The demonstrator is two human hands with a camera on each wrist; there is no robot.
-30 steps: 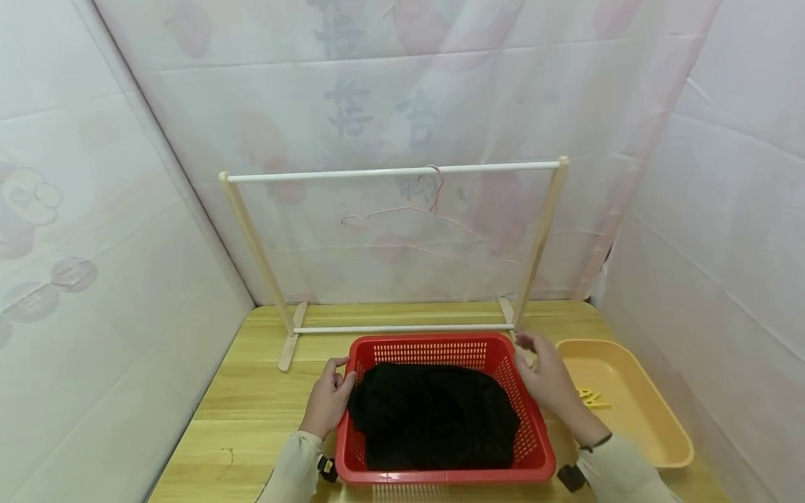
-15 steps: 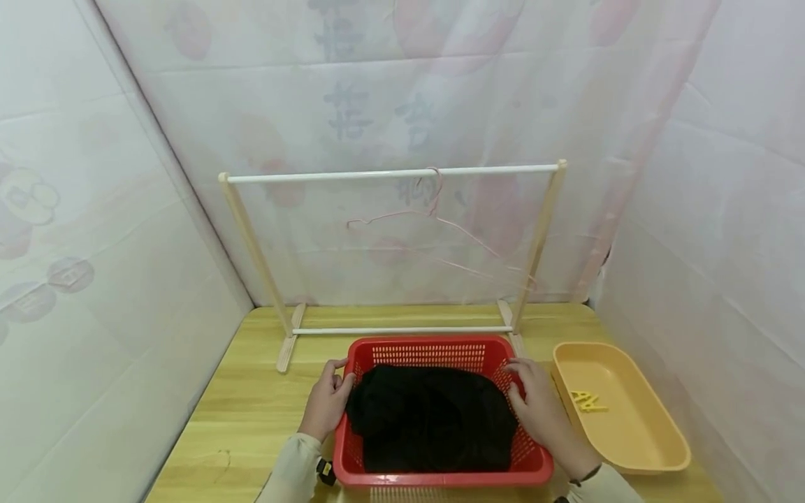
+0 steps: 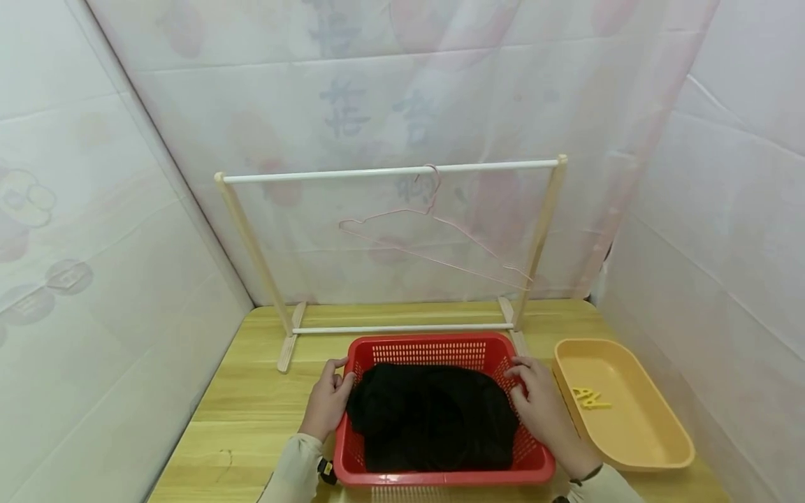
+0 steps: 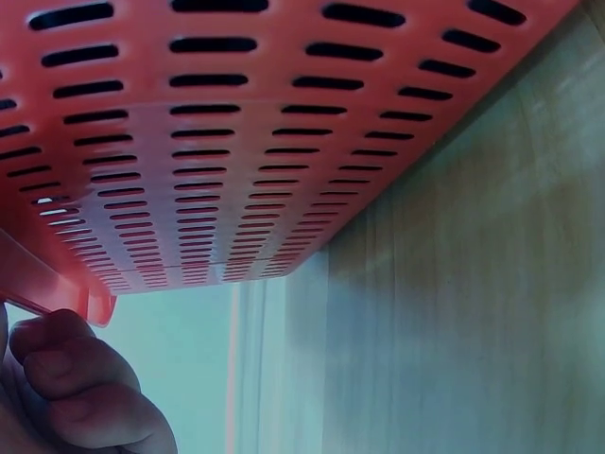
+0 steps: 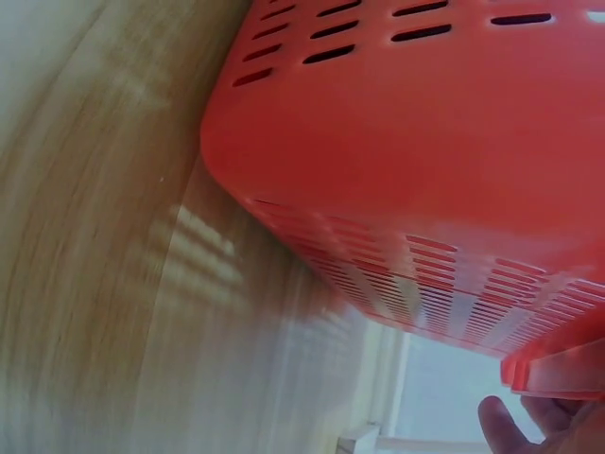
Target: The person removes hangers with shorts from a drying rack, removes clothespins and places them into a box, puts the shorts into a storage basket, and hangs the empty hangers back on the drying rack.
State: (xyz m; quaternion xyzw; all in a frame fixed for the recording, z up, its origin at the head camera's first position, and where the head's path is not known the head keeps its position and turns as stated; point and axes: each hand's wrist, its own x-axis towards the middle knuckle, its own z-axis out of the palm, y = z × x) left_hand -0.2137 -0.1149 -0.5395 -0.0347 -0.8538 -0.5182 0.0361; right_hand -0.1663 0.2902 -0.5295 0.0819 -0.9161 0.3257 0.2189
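A red plastic basket [image 3: 443,478] with slotted walls sits on the table. Inside lies a bundle of black cloth [image 3: 434,419], its shape too dark to make out. My left hand [image 3: 327,402] grips the left rim, thumb on top; in the left wrist view its curled fingers [image 4: 95,388] show below the rim. At the right rim is my right hand [image 3: 541,409], its thumb and a finger reaching over the edge. The right wrist view shows fingertips [image 5: 501,426] just outside that rim.
Behind the basket stands a rack [image 3: 339,174] with a white top rail and wooden legs. A thin pink hanger [image 3: 468,237] hangs from it. A yellow tray [image 3: 654,398] to the right holds yellow clothes pegs [image 3: 590,399]. Printed curtains surround the wooden table [image 3: 233,398].
My right hand has moved left and in over the basket's right rim. The left hand and basket stay about where they were. The hanger has swung a little.
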